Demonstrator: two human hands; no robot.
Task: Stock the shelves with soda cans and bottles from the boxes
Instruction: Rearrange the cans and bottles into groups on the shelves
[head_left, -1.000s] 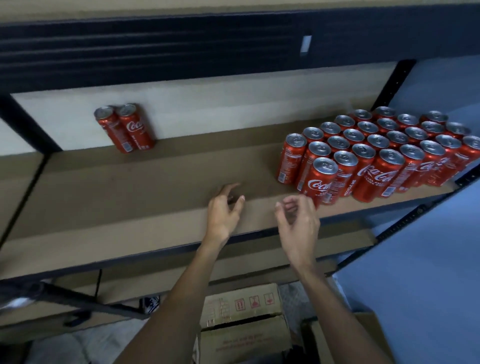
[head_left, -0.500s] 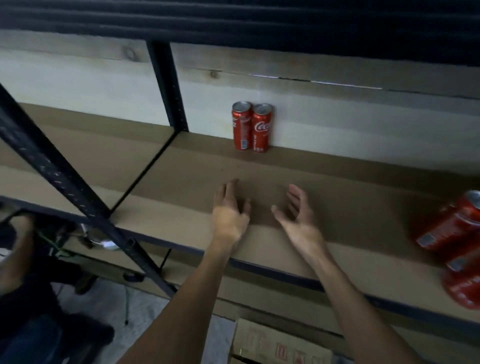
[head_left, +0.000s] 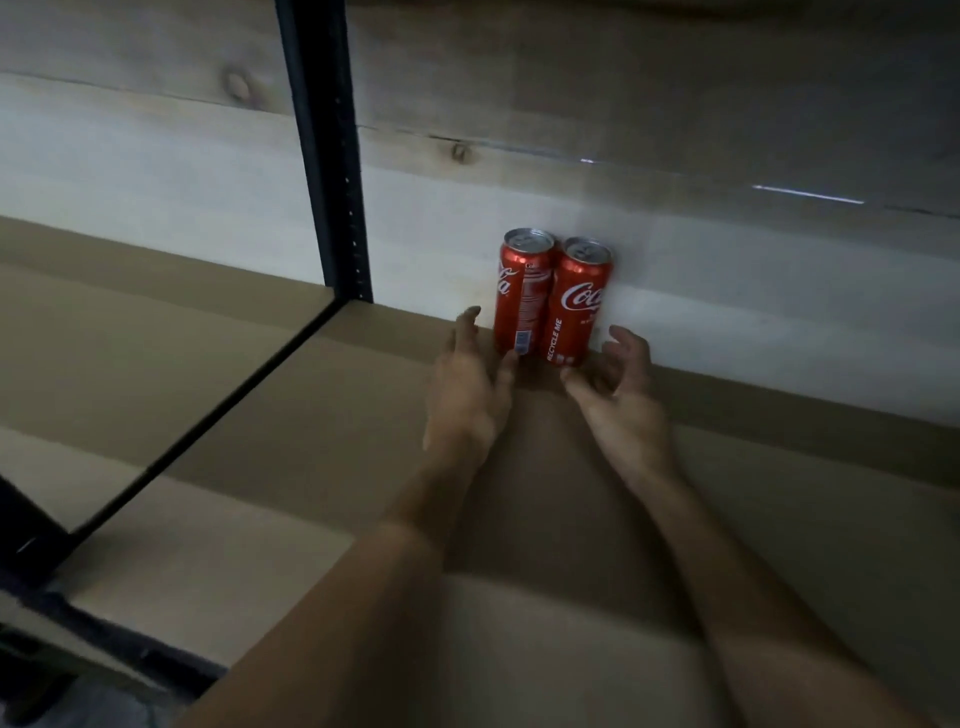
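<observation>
My left hand (head_left: 470, 395) covers part of the foot of the tall red aluminium soda can (head_left: 511, 306) on the left; whether it touches, I cannot tell. That can's white small print (head_left: 534, 297) is unreadable. My forearms (head_left: 363, 597) run off the bottom edge.

Centre of frame: on the right can (head_left: 582, 304), the white Coca-Cola script is seen only as "Coc", and "RECYCLE ME" is printed vertically toward the base. On the left can (head_left: 521, 296), only the logo's tail end is shown; fine print and barcode are not legible.
</observation>
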